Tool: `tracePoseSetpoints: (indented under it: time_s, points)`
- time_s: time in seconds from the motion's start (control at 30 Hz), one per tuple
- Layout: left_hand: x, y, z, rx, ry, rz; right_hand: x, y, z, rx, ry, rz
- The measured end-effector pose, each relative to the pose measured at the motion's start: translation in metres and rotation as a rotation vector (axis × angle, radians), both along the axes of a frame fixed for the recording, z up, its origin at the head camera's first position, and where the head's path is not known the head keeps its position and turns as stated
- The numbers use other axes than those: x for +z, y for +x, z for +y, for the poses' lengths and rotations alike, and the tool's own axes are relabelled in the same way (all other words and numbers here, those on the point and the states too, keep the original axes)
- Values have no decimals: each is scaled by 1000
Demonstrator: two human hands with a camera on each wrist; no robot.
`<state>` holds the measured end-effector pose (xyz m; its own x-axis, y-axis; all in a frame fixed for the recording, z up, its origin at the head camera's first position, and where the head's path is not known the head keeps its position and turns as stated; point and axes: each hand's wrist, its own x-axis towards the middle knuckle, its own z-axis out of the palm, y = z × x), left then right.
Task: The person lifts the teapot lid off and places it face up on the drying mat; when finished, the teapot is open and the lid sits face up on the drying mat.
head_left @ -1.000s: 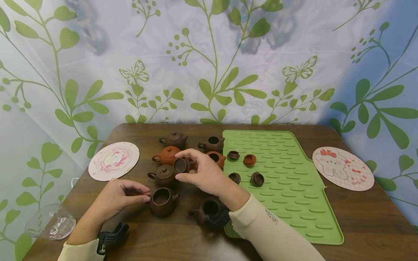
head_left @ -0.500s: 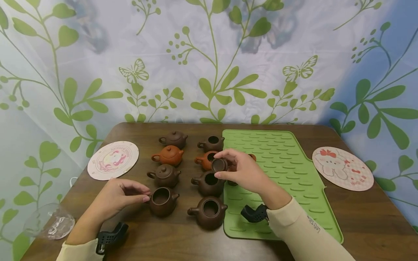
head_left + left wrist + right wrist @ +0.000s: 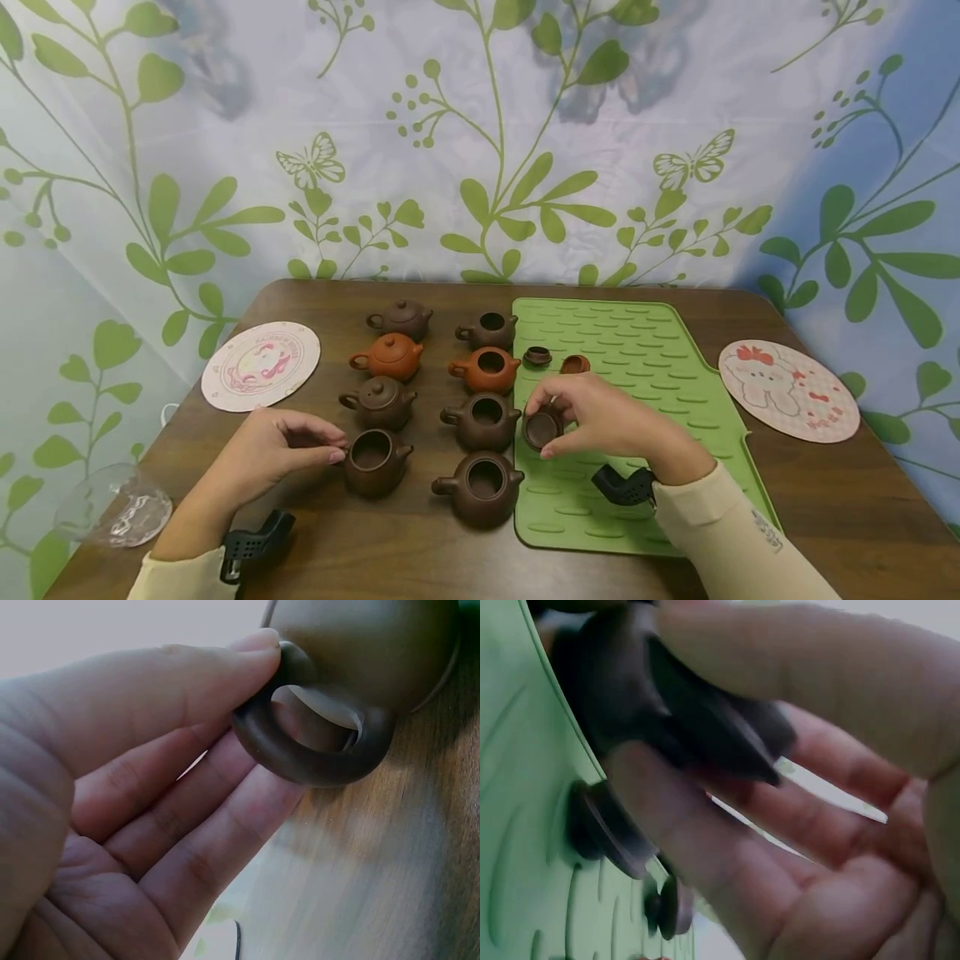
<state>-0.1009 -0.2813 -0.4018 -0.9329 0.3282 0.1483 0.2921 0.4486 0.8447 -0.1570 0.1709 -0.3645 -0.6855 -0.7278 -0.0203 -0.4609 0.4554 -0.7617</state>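
The head camera is looking forward and down over the table (image 3: 375,550); wrist cameras are closely facing left hand (image 3: 270,458) and right hand (image 3: 603,417), the left sharing a teapot (image 3: 367,652), upper right.

Head view: evenly bright, reasonably sharp. Left wrist view: dimmer; top corner washed out, pale glare on the tabletop (image 3: 352,851). Right wrist view: hazy, green-tinged, held lid (image 3: 712,727) visibly blurred.

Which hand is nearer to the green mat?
Right. The right hand holds a lid over the green mat; the left hand holds a teapot, well left of the mat.
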Motion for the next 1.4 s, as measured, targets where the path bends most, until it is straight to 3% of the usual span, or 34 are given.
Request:
tracePoseSetpoints:
  time_s: [0.1,0.37,0.7,0.97,1.4]
  points:
    - [2,1,0,3,-3,0,1,1,3,60,88,51]
    - [3,1,0,1,-10,8,-3,5,-4,166,178,44]
    - [1,0,0,-5,-2,4,-8,8,-10,154,247,85]
    - [3,0,1,-7,1,4,-9,8,-10,144,235,64]
    - [0,1,1,8,-6,6,2,10,-9,120,211,75]
